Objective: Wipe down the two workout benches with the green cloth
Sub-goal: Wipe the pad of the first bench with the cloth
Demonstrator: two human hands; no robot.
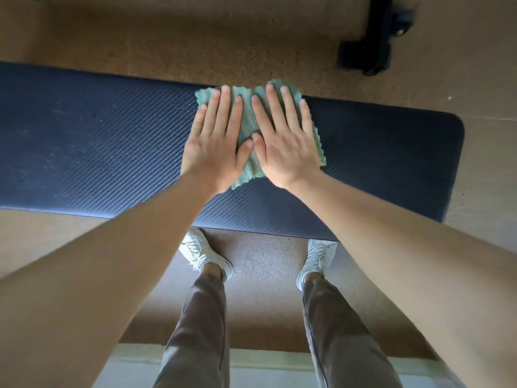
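The cloth (249,130) is pinned flat on the bench (112,141) toward 12 o'clock by both hands, left (215,141) and right (282,144), fingers straight, ungrasping, so pressure is spread.

green cloth (246,121) on dark bench (98,141)
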